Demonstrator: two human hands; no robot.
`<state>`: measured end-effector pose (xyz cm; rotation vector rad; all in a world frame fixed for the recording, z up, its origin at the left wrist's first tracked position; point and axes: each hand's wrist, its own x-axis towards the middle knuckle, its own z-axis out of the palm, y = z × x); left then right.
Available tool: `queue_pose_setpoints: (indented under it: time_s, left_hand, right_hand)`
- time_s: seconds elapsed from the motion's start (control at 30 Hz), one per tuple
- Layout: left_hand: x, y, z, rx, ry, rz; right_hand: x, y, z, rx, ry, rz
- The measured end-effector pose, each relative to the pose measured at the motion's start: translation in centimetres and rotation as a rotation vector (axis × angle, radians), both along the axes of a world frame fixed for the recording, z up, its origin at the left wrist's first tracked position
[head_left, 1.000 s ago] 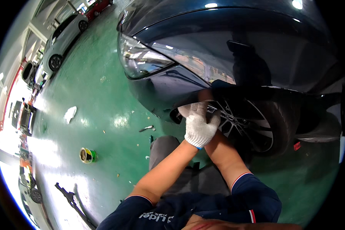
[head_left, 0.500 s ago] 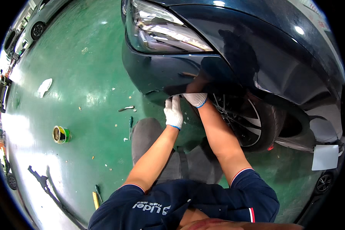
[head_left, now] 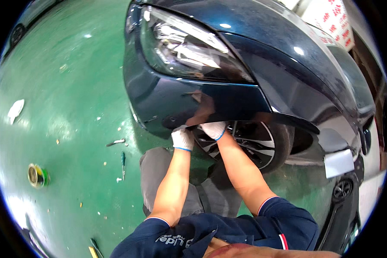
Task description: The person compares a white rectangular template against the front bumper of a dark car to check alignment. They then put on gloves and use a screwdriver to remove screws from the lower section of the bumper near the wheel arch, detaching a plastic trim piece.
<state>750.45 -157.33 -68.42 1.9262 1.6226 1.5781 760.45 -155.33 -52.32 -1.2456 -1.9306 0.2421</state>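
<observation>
A dark blue car's front bumper [head_left: 159,98] spans the area in front of me, below the headlight [head_left: 189,43]. My left hand [head_left: 182,139], in a white knit glove with a blue cuff, is up against the bumper's lower edge, its fingertips out of sight there. My right hand [head_left: 214,130], gloved alike, reaches under the same edge beside the front wheel [head_left: 262,144]. The bumper hides its fingers, so what either hand grips, if anything, does not show. My grey-trousered knees are bent below the bumper.
On the green floor [head_left: 81,142] to my left lie a screwdriver [head_left: 123,165], a small dark-handled tool [head_left: 116,142], a white crumpled piece [head_left: 16,110] and an open can [head_left: 38,176]. A pale flat panel [head_left: 339,163] appears beyond the wheel at the right.
The whole view has swung to the right. My left hand's fingers, stretched along the bumper edge before, are now tucked at it out of sight. The right hand stays under the edge.
</observation>
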Motion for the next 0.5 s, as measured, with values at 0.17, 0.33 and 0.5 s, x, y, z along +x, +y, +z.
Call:
queue_pose_setpoints:
  time_s: [0.17,0.33,0.5]
  left_hand:
    - [0.1,0.4,-1.1,-0.112,0.110,-0.036]
    - [-0.2,-0.2,-0.3,-0.203,-0.744,-0.366]
    - [-0.6,-0.5,0.3,-0.468,-1.464,-0.558]
  right_hand:
    - [-0.6,-0.3,-0.2,0.094,-0.099,-0.022]
    - [-1.3,-1.6,-0.6,-0.221,0.072,-0.127]
    - [-1.5,-2.8,-4.0,-0.073,-0.272,-0.259]
